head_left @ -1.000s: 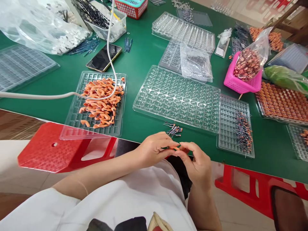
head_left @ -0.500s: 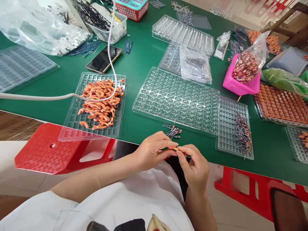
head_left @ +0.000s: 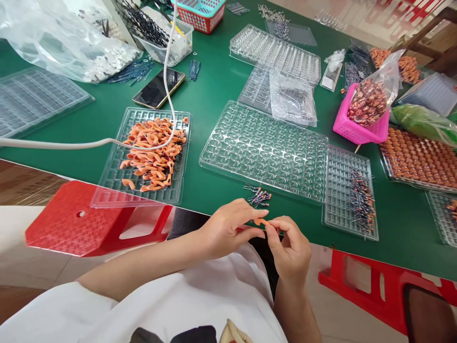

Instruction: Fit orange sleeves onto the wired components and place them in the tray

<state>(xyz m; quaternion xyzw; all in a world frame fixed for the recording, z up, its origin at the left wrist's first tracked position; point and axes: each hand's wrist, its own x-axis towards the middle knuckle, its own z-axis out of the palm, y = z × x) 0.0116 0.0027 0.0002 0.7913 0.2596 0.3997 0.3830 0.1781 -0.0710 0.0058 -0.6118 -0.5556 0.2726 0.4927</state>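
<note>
Between my two hands, just in front of the table edge, is a small orange piece (head_left: 261, 221). My left hand (head_left: 228, 227) has its thumb and fingers around one end of it. The fingertips of my right hand (head_left: 291, 245) pinch the other end. Just beyond them on the table lies a small pile of dark wired parts with orange tips (head_left: 260, 196). Curved orange pieces (head_left: 153, 147) are heaped on a clear gridded tray (head_left: 117, 166) to the left.
A large clear moulded tray (head_left: 264, 152) lies past my hands. To its right are a tray of wired parts (head_left: 332, 190) and a pink basket (head_left: 362, 131). A white cable (head_left: 53, 144) crosses the left side, near a phone (head_left: 159, 89). Red stools (head_left: 67, 219) stand below the edge.
The orange piece shows more clearly between my fingers, and my left fingertips are slightly farther apart. The whole view has shifted a little, with the table things appearing farther right.
</note>
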